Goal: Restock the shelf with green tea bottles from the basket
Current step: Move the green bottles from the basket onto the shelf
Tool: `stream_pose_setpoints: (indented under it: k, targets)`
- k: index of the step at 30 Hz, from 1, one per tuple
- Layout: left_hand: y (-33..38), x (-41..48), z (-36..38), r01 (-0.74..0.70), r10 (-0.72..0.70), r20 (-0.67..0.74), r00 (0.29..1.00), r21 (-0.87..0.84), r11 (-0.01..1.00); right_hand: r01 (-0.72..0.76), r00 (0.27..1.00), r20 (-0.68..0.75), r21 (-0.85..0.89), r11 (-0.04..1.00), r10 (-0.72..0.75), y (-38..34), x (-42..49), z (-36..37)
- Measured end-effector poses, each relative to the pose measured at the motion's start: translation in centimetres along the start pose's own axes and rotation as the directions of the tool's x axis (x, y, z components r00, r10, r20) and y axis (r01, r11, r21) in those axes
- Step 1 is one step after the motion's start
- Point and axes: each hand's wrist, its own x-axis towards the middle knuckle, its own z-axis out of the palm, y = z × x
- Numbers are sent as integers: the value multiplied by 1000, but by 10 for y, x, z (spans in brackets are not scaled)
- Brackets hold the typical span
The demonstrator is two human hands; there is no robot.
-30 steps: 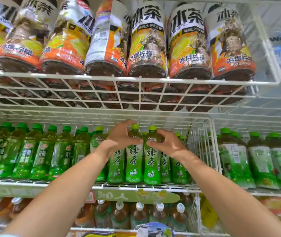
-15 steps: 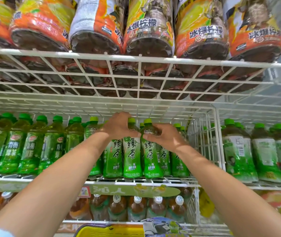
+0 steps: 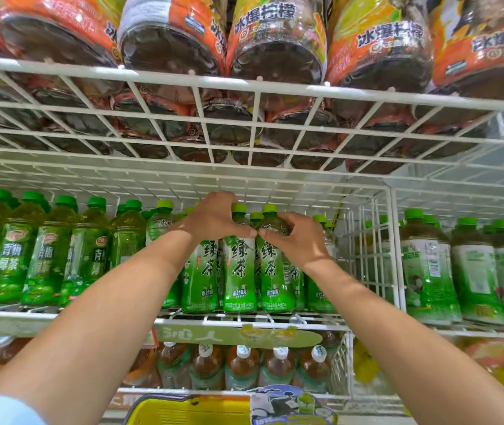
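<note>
Standing upright, green tea bottles (image 3: 240, 271) carry bright green caps (image 3: 238, 208)

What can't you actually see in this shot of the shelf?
Head view only:
Yellow basket: cut off by the bottom edge, contents unseen.
Shoulders of two green tea bottles: covered by the left hand and right hand.
Bottles further back: hidden by the front row.
Small label print: blurred.

L hand (image 3: 214, 219), R hand (image 3: 295, 240) thumbs prob. meet now over bottles (image 3: 240, 271).
</note>
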Motion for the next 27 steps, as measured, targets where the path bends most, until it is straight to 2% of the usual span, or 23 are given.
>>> stream_pose_setpoints:
  k: [9,17,21,23,27]
  targets:
    - [0,0,1,3,-3,-3,1000,2,1000,-24,997,-73,-42,999,21,-3,-11,3]
    - [6,-1,1,39,-41,22,999,68,997,-49,999,-22,-157,986,46,-12,-8,-3]
    - [16,-11,-6,4,-3,-9,1000,118,993,-34,996,68,-246,969,52,-20,-4,-19]
    - [28,-22,-17,-15,16,0,1000,198,980,-5,990,131,-309,951,48,-27,-5,-32]
    - [49,-47,-43,-23,-26,123,992,382,924,74,952,296,-448,891,70,-43,-22,-58]
